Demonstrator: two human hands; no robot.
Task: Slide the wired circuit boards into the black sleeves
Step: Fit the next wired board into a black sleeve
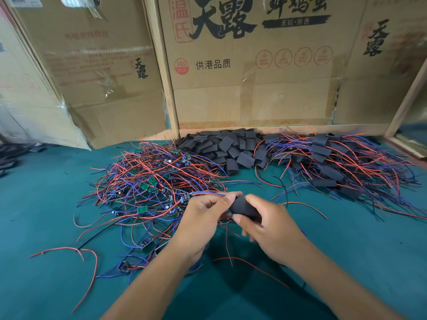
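Note:
My right hand grips a black sleeve between thumb and fingers above the green table. My left hand meets the sleeve's left end, fingers curled round the red and blue wires of a circuit board; the board itself is hidden by the hands and sleeve. A tangled heap of wired green circuit boards lies to the left. Behind the hands sits a pile of empty black sleeves. At the right lies a heap of sleeved boards with wires trailing out.
Cardboard boxes stand as a wall along the table's far edge. Loose red and blue wires stray over the near left of the table. More black sleeves lie at the far left edge.

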